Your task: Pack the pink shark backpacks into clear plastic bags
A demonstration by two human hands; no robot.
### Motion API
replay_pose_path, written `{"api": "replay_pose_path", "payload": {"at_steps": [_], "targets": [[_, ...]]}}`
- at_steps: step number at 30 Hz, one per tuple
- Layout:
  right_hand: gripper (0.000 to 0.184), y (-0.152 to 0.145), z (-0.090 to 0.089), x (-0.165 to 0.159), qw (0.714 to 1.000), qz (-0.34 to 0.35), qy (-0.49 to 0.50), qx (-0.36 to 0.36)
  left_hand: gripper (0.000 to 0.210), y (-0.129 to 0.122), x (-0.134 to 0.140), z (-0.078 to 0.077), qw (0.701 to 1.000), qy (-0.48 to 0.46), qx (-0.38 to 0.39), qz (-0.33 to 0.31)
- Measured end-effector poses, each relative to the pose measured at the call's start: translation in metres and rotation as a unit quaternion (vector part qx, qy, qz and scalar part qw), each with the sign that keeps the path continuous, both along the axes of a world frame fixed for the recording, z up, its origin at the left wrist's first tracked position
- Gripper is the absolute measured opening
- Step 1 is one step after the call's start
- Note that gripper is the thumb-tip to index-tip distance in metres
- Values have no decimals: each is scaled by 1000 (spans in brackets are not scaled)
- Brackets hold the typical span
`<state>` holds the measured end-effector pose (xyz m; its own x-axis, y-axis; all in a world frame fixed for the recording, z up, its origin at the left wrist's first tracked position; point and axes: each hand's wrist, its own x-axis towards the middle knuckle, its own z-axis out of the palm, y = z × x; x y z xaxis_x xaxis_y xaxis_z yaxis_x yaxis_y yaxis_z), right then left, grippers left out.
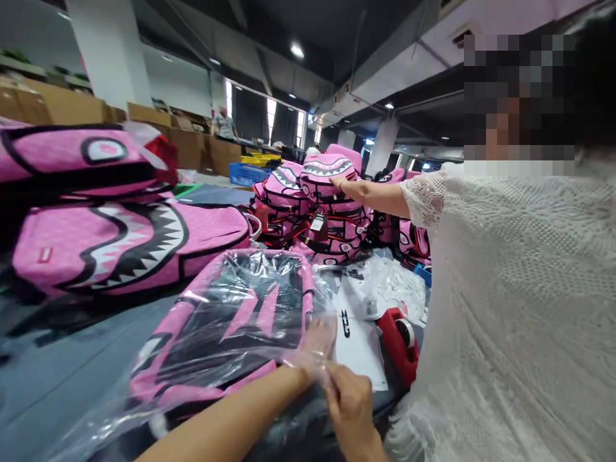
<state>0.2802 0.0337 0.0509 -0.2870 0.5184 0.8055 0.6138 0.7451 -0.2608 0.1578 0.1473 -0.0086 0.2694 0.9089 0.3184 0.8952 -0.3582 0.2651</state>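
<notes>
A pink and black backpack (262, 314) lies on the table with its strap side up, inside a clear plastic bag (202, 359). My left hand (320, 335) reaches into the bag and rests by the backpack's right edge; its fingers are blurred behind the film, so their grip is unclear. Just beside that wrist, my right hand (350, 399) is closed on the edge of the plastic bag, thumb and fingers pinching the film. White sheets (360, 359) with small black thread snips (345, 323) on them lie to the right of the bag.
A red tape dispenser (400, 346) stands at the right, near crumpled clear plastic (394, 282). More pink shark-mouth backpacks (135, 247) lie at left and in stacks (332, 212) behind. A co-worker in white lace (520, 308) stands close on the right, one arm (375, 192) reaching onto a stack.
</notes>
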Motion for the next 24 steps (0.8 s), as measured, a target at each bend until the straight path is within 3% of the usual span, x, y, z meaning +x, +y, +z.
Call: {"api": "replay_pose_path", "payload": {"at_steps": [4, 7, 10, 12, 13, 14, 15, 17, 19, 21, 24], "targets": [[32, -19, -24, 0, 999, -30, -19, -3, 40, 42, 0, 14, 997, 30, 30, 69], [28, -22, -44, 22, 990, -134, -28, -18, 46, 28, 3, 18, 995, 40, 74, 61], [24, -27, -64, 44, 973, -207, 29, -101, 56, -42, 6, -2, 990, 49, 131, -32], [23, -35, -79, 51, 954, -188, 99, -211, 54, -107, -5, -24, 976, 48, 181, -114], [25, -40, -88, 51, 937, -166, 141, -275, 49, -141, -16, -35, 958, 43, 228, -167], [28, -45, -96, 50, 912, -145, 186, -334, 41, -172, -30, -44, 920, 21, 325, -220], [32, -51, -103, 47, 884, -130, 232, -384, 37, -198, -49, -51, 892, -11, 395, -221], [41, -62, -112, 41, 831, -119, 313, -445, 32, -236, -96, -55, 900, -29, 425, -93], [48, -68, -113, 38, 799, -124, 356, -469, 32, -253, -148, -48, 927, -6, 352, 129], [50, -67, -108, 41, 793, -134, 364, -469, 33, -258, -197, -38, 921, -5, 249, 300], [48, -59, -95, 56, 823, -168, 331, -430, 43, -261, -239, -31, 885, -138, 139, 422]]}}
